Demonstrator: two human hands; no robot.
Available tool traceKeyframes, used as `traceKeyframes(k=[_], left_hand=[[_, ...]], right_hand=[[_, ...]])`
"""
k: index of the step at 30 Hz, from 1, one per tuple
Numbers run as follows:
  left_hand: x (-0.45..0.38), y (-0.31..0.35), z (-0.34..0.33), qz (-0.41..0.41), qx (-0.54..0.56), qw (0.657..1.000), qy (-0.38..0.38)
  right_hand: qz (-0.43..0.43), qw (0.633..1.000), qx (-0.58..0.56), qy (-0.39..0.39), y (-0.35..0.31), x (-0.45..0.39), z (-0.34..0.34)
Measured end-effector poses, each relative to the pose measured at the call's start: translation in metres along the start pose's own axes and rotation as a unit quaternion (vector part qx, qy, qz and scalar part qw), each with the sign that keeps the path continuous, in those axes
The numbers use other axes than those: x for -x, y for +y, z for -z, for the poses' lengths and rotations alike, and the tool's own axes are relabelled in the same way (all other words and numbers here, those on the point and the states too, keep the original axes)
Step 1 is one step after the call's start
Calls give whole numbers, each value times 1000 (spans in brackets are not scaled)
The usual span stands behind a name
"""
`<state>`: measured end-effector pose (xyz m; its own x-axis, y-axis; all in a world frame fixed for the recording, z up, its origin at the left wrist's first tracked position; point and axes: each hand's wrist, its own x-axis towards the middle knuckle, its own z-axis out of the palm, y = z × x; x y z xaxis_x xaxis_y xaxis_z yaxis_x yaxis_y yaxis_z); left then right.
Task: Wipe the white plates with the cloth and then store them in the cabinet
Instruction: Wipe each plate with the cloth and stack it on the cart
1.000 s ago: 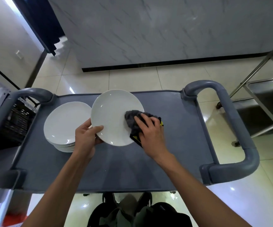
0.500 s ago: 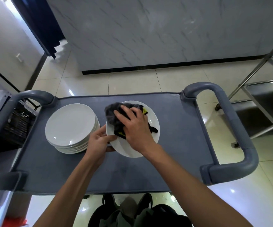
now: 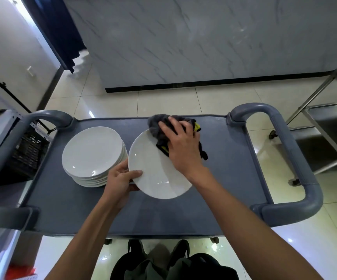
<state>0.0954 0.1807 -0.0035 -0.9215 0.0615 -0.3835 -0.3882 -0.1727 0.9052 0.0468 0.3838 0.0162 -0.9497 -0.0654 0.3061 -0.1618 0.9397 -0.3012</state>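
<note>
Left hand (image 3: pixel 121 178) pinches the white plate (image 3: pixel 153 174) by its rim, thumb on top; right hand (image 3: pixel 180 146), fingers spread, presses the grey cloth (image 3: pixel 157 126) onto its far edge, beside the plate stack (image 3: pixel 92 154) on the cart (image 3: pixel 224 158).

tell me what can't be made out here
Head view only:
- Far right part of the held plate: covered by the cloth and the right hand.
- Lower plates of the stack: only their edges show; the left hand hides part.
- The cabinet: not in view.
- Metal rack: cut off by the right edge.
</note>
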Motion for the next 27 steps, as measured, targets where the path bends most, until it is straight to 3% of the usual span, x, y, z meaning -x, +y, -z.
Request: traceKeyframes(k=[6, 16, 27], left_hand=[[-4, 5, 2, -18, 30, 998, 51], [-15, 10, 0, -31, 44, 996, 71], [-17, 7, -17, -13, -45, 998, -29]], right_hand=[[-93, 994, -51, -38, 26, 11, 3], [-181, 960, -211, -17, 18, 44, -7], [-116, 990, -77, -6, 44, 19, 18]])
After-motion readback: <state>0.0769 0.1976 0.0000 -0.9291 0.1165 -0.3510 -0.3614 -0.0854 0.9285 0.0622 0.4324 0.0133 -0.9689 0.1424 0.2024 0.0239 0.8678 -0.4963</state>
